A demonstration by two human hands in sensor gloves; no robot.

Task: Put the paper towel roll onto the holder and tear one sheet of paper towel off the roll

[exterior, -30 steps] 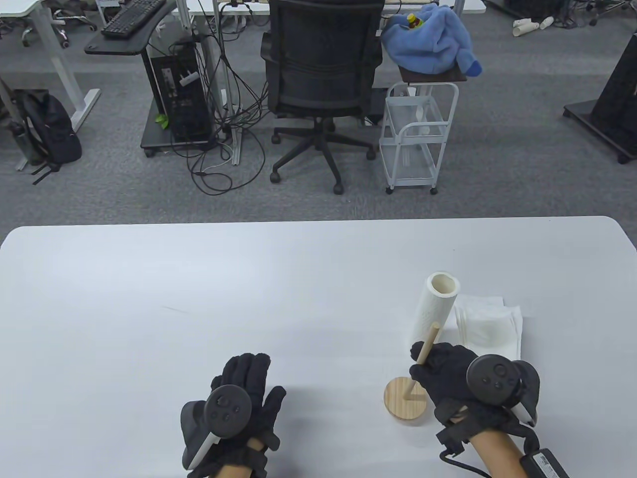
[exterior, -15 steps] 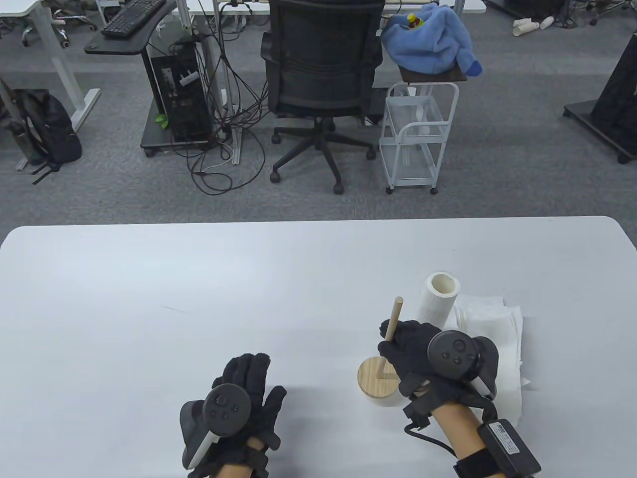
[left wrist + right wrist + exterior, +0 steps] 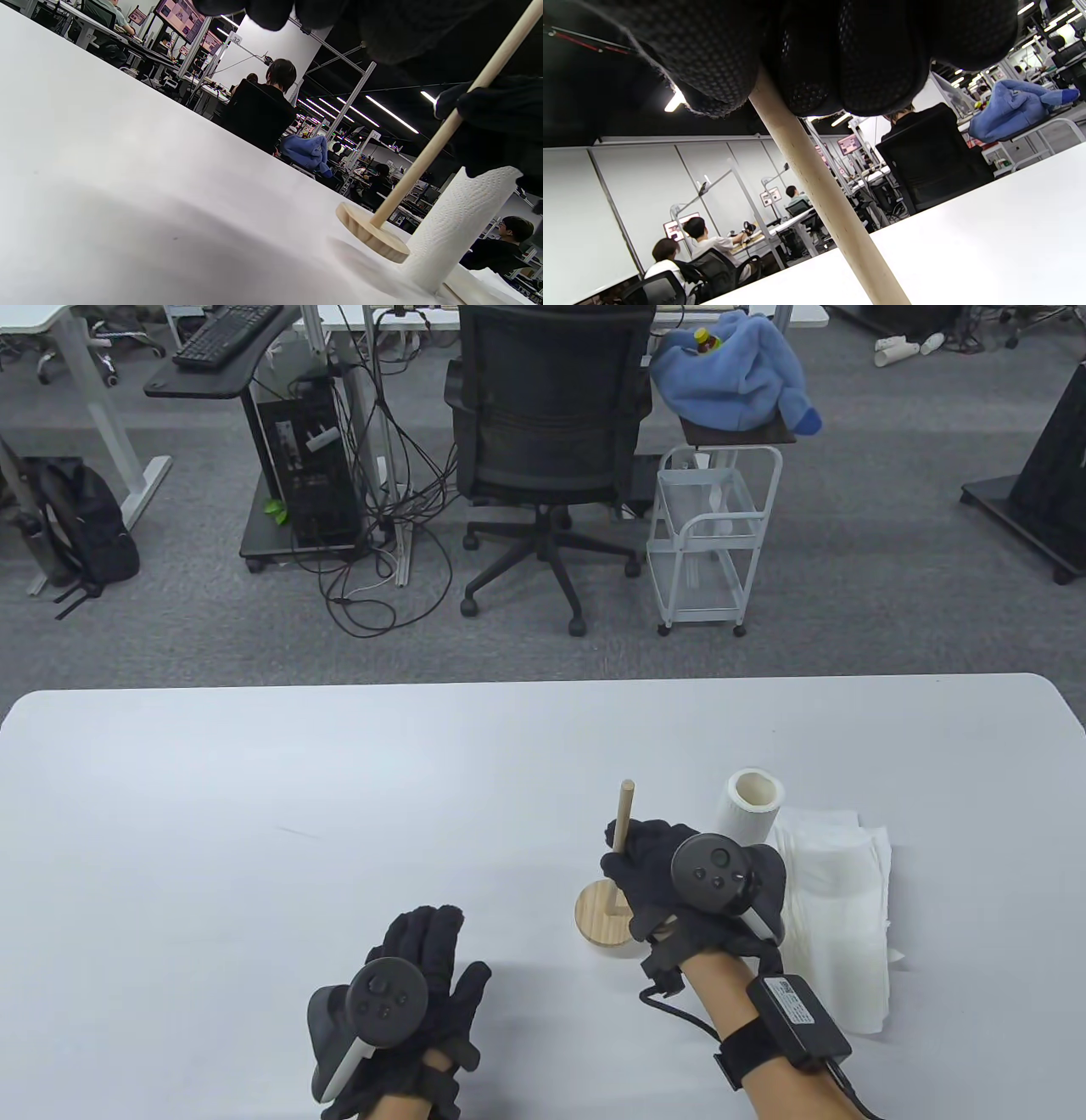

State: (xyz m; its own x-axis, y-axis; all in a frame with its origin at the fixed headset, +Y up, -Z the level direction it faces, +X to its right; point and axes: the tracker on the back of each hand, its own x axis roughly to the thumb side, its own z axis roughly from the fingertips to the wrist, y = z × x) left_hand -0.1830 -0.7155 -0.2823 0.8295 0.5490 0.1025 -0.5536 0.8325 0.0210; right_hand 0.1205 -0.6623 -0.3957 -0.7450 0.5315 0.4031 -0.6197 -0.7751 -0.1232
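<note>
The wooden holder, a round base (image 3: pixel 598 914) with an upright rod (image 3: pixel 622 814), is off the table surface or just above it, tilted slightly. My right hand (image 3: pixel 649 865) grips the rod at mid-height; the rod (image 3: pixel 823 199) passes under its curled fingers (image 3: pixel 840 55), and the holder (image 3: pixel 373 231) also shows in the left wrist view. A thin paper towel roll (image 3: pixel 751 808) stands upright just right of the holder, its white side (image 3: pixel 456 220) close to the base. My left hand (image 3: pixel 424 967) lies flat on the table, fingers straight, holding nothing.
A stack of loose white paper towels (image 3: pixel 836 916) lies right of the roll, under my right forearm. The white table (image 3: pixel 254 814) spreads to the left and far side. Beyond its far edge stand an office chair (image 3: pixel 547 432) and a white wire cart (image 3: pixel 713 534).
My right hand has carried the holder leftward and away from me, from in front of the roll to its left. The rod stands more upright. The left hand has not moved.
</note>
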